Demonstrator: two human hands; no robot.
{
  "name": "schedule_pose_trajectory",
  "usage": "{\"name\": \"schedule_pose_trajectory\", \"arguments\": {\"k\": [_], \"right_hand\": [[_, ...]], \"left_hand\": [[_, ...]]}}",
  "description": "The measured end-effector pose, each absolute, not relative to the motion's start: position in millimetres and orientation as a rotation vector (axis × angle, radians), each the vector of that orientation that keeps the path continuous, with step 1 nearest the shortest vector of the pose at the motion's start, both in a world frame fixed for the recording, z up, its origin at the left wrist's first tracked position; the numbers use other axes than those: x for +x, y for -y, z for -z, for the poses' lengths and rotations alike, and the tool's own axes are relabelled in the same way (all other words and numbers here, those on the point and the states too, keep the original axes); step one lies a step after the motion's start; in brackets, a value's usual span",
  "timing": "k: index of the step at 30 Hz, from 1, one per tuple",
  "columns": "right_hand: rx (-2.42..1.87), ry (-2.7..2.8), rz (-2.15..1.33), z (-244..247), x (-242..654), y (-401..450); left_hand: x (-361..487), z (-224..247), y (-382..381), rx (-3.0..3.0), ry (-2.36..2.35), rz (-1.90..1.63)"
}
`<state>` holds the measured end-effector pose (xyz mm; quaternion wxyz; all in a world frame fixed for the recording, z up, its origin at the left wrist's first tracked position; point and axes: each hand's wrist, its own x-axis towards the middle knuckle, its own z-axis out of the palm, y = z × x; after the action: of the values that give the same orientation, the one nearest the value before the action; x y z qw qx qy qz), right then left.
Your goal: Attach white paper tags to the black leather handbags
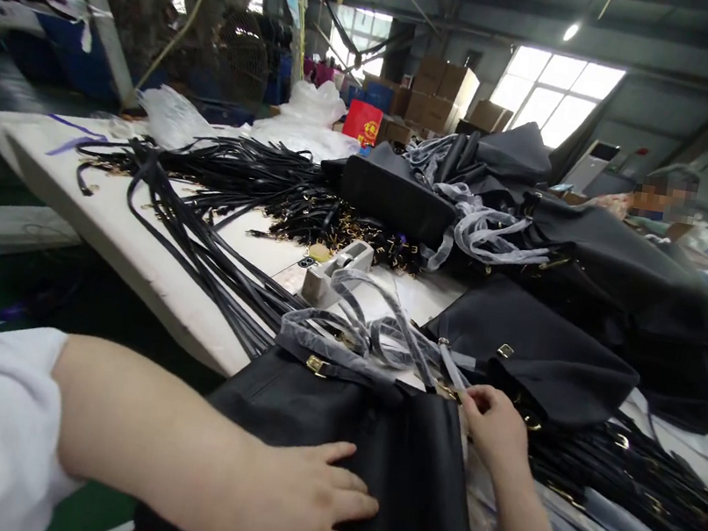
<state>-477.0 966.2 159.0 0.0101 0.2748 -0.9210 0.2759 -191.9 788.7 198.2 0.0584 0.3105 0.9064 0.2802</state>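
Note:
A black handbag point(410, 469) with a gold buckle point(316, 365) lies at the near edge of the table. My left hand point(305, 502) rests flat on its front, fingers spread. At the bag's upper right corner, my right hand point(495, 429) is closed in a pinch by gold hardware, at the end of a plastic-wrapped strap point(455, 369); the fingertips partly hide what they grip. More wrapped strap point(401, 330) loops over the bag's top edge. Just beyond stands a grey tape dispenser point(338, 272).
Long black straps point(198, 242) with gold clasps spread over the white table point(104, 201). Black bags point(617, 287) pile up at the right, above more straps point(640, 486). Plastic sheeting point(310, 113) and a red packet point(363, 123) sit at the back. Another person point(664, 192) is behind the pile.

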Motion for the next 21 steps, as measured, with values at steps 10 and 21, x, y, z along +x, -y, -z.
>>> {"name": "schedule_pose_trajectory", "arguments": {"k": [10,21], "right_hand": [[0.765,2.989,-2.377,-233,-388,-929],[1.302,3.065,-1.334,-178,-327,-914]], "left_hand": [[-226,-170,-770,0.254,-2.691,-1.705],[-218,-149,-742,-0.672,-1.541,-3.077]]}}
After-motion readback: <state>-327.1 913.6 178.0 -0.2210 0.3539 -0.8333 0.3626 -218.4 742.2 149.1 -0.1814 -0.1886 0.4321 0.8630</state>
